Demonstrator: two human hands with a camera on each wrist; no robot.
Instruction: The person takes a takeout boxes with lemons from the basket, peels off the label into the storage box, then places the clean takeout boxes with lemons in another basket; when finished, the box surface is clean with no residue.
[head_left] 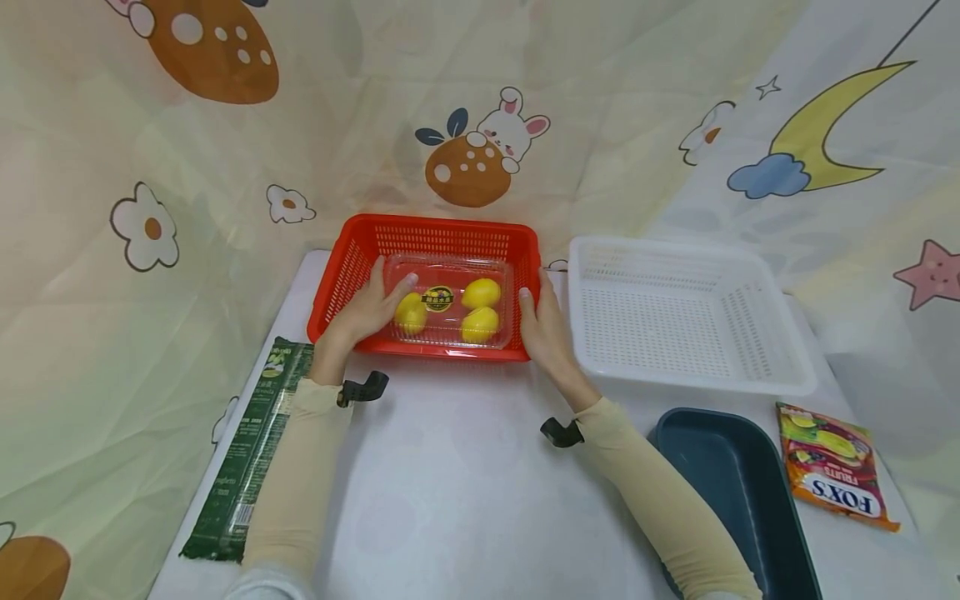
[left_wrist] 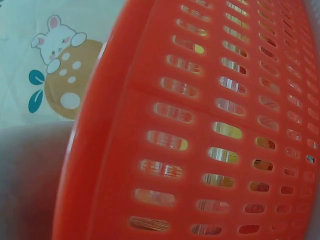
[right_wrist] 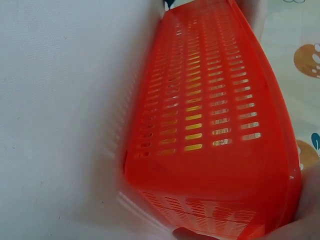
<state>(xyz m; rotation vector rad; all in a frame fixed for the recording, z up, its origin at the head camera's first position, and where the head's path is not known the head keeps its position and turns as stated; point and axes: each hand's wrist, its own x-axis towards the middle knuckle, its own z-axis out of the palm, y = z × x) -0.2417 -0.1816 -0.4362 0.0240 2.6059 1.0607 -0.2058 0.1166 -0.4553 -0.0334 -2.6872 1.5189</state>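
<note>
A red slotted plastic basket [head_left: 442,227] stands at the back of the table, with a clear plastic box [head_left: 495,268] inside it. Yellow lemons [head_left: 480,325] show through the box's lid, which carries a round black-and-yellow sticker [head_left: 437,298]. My left hand [head_left: 367,308] reaches over the basket's front left rim and holds the box's left end, thumb over the lid. At the basket's right end my right hand [head_left: 547,329] grips the rim, thumb on the inner side and fingers outside. The basket's slotted wall [left_wrist: 200,115] fills much of the left wrist view.
Right of the red basket stands a white slotted basket [head_left: 652,312]. A dark blue tray [head_left: 720,475] lies nearer, partly under my right sleeve, beside a Fox's Fruits candy bag [head_left: 836,467]. A long green packet [head_left: 247,467] lies along the left edge.
</note>
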